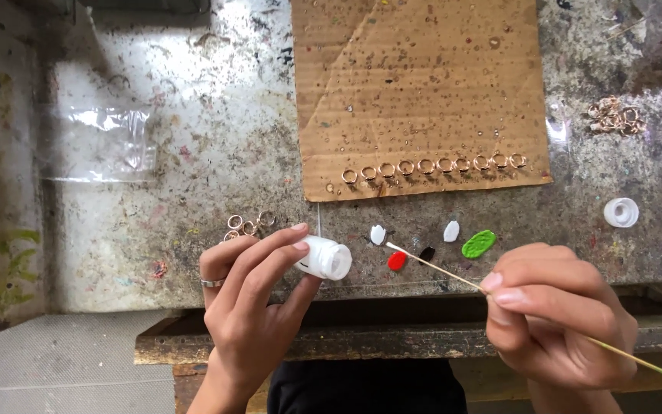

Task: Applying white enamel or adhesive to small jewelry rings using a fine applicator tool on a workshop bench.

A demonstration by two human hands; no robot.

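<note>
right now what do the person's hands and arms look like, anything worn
Both hands are bare, with no gloves and no sleeves showing at the wrists. The left hand wears one silver band ring on a finger. The right hand shows no rings. Nails are short and unpainted as far as can be seen.

Even, soft daylight-like light, fairly bright; no hard shadows. Glare on crumpled clear plastic bag (99, 142), upper left of frame. Grey paint-spattered counter (216, 153) sharp at centre. Slight softness at lower right, on thin wooden stick's (438, 267) far end. Dark gap at bottom centre.
</note>
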